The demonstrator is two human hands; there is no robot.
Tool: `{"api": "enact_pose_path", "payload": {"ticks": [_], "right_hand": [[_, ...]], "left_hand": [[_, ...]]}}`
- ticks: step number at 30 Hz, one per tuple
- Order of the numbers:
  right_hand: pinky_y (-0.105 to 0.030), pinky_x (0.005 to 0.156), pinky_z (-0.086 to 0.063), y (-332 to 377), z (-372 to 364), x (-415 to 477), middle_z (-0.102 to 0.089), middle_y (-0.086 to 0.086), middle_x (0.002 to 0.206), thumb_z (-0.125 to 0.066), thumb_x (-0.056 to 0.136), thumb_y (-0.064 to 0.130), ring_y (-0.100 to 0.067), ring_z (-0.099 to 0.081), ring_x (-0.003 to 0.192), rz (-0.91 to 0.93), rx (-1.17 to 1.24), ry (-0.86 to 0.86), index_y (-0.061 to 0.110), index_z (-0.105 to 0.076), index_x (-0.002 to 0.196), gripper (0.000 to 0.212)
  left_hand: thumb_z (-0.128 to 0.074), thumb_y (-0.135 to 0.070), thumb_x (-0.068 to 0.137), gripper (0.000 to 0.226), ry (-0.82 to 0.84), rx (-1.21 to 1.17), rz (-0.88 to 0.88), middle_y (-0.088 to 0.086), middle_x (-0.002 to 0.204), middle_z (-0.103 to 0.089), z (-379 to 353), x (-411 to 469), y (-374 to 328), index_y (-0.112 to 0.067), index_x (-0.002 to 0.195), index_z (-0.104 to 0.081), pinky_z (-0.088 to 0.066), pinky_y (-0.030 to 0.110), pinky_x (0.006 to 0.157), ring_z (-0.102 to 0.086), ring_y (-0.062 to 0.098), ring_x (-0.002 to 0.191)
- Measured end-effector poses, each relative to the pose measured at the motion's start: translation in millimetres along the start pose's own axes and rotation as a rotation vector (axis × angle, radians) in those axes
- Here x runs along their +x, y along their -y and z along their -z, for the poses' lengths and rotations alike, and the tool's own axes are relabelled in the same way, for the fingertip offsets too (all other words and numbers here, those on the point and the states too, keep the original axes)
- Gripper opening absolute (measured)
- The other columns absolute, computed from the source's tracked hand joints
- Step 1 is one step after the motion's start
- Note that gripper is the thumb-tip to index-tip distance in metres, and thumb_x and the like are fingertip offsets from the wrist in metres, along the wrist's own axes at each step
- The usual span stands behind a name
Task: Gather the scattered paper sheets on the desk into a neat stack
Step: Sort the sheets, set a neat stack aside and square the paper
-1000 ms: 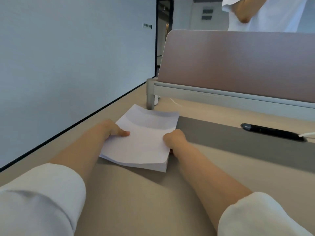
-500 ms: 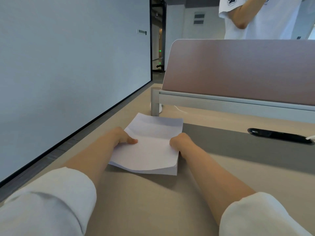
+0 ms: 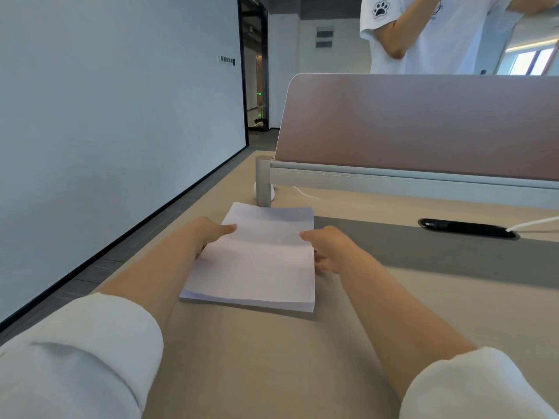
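Both hands clamp one paper stack [image 3: 257, 261] from opposite sides. Our left hand [image 3: 208, 234] meets its left edge with the thumb laid on the top sheet. Our right hand [image 3: 329, 249] mirrors it at the right edge, thumb on top and fingers curled against the side. The left fingers are hidden under the paper. We judge that this two-sided pinch squares the long edges while the stack lies flat on the desk [image 3: 272, 358], so the gathering looks nearly finished.

Count: two hands and one stack. Its sheets are too thin to count, and every sheet in view belongs to it. The near edge shows slightly fanned layers, which suggests a last tap or press is wanted.

Beyond the stack, just past its far left corner, stands one metal post [image 3: 263, 182] carrying one mauve partition screen [image 3: 423, 122]. To the right, well apart from the paper, lies one dark cable port [image 3: 467, 228] with one white cable [image 3: 532, 222] leaving it. Behind the screen stands one person in a white shirt [image 3: 438, 34].
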State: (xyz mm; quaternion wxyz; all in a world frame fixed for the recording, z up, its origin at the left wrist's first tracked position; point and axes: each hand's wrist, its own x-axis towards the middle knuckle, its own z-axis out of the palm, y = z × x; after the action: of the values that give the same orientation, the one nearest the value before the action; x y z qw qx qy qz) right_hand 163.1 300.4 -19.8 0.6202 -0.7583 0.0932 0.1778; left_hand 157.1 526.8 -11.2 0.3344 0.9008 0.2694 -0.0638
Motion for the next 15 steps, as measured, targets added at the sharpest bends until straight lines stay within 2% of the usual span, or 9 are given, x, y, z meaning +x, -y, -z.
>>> {"api": "enact_pose_path", "payload": {"ticks": [2,5,7,15], "right_hand": [[-0.034,0.076,-0.05,1,1,-5,-0.063,-0.013,0.107,-0.053,0.093,0.016,-0.026,-0.06,0.088,0.005,0.055,0.007,0.007,-0.055,0.109,0.018],[-0.041,0.093,-0.049,0,-1,-7,-0.062,-0.017,0.118,-0.052,0.093,0.013,-0.03,-0.062,0.104,0.028,0.048,-0.009,0.004,-0.054,0.118,0.026],[-0.044,0.098,-0.048,0,-3,-8,-0.061,-0.018,0.121,-0.052,0.092,0.012,-0.032,-0.061,0.11,0.033,0.01,-0.022,0.003,-0.053,0.12,0.029],[-0.04,0.091,-0.049,2,-1,-13,-0.061,-0.016,0.121,-0.052,0.094,0.012,-0.029,-0.06,0.099,0.029,-0.006,0.02,0.003,-0.052,0.122,0.03]], "left_hand": [[-0.055,-0.051,0.087,0.059,-0.006,-0.132,0.015,0.015,0.111,-0.058,2,3,2,-0.004,0.123,-0.05,-0.045,0.039,0.082,-0.055,0.03,0.093],[-0.059,-0.041,0.088,0.041,0.0,-0.254,0.021,0.016,0.117,-0.061,3,7,7,-0.007,0.112,-0.056,-0.047,0.04,0.081,-0.058,0.029,0.093],[-0.059,-0.036,0.088,0.036,-0.024,-0.281,0.022,0.016,0.117,-0.062,3,6,9,-0.007,0.11,-0.057,-0.047,0.04,0.081,-0.059,0.029,0.092],[-0.059,-0.031,0.089,0.039,-0.044,-0.303,0.025,0.018,0.115,-0.061,2,-7,7,-0.003,0.116,-0.056,-0.044,0.038,0.077,-0.054,0.029,0.09]]}}
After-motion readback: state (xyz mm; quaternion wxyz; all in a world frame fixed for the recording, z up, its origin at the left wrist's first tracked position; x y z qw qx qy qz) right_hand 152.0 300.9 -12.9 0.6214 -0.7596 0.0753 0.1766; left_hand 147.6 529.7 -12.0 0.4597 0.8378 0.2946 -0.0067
